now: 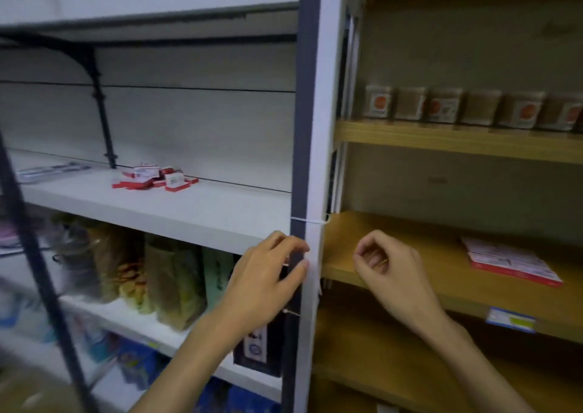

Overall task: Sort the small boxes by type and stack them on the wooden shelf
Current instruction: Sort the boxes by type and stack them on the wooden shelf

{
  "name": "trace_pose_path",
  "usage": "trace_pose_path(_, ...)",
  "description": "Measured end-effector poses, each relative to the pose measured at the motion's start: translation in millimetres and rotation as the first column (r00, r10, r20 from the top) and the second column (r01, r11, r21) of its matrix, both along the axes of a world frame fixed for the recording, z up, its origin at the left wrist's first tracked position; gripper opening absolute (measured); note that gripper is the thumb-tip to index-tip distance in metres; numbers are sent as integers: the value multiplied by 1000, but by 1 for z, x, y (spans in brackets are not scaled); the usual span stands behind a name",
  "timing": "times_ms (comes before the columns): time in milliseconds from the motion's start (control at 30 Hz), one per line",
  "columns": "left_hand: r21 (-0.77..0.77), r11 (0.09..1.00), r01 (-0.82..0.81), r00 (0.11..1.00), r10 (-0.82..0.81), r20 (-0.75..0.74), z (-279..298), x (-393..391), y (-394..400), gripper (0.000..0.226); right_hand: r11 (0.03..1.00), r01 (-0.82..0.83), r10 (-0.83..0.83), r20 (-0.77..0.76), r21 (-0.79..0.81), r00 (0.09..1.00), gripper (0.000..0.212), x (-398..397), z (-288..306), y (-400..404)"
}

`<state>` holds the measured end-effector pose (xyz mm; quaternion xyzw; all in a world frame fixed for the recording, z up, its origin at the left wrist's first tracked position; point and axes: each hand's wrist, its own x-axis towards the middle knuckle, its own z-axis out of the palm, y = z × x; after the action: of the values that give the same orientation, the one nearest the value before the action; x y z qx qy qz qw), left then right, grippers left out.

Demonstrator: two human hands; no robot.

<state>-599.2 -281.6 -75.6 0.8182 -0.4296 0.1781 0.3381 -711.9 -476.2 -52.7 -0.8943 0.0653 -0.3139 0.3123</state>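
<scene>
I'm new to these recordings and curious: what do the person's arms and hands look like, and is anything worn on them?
Both are bare. The left hand and right hand show no gloves, rings or watch, and both forearms are uncovered as far as the frame shows, with no sleeve in sight. No markings or straps are visible; the picture is slightly blurred.

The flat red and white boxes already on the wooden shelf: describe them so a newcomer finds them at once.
Start at the wooden shelf unit on the right. On the board level with the hands, the flat red and white boxes lie alone at the right; the brown jars stand one board higher.
</scene>
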Motion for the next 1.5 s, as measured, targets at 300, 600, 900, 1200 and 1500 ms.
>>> trace_pose_path(300,77,975,-206,978,203,47,-2,111,168,30,988,-140,139,-14,-64,990,10,123,-3,162)
trace_pose_path(600,153,941,-302,953,303,15,-1,207,274,35,989,-114,105,-101,-90,989,10,234,-4,241)
trace_pose_path(900,213,931,-298,953,304,5,-2,316,306,36,988,-77,59,-130,-137,990,8,337,-1,273)
trace_pose_path(1200,186,945,-270,960,279,-21,15,440,311,26,990,11,-31,-142,-140,989,8,423,6,289)
trace_pose_path(1500,54,941,-333,942,329,70,36,548,290,23,975,95,-146,-254,-202,956,7,467,7,299)
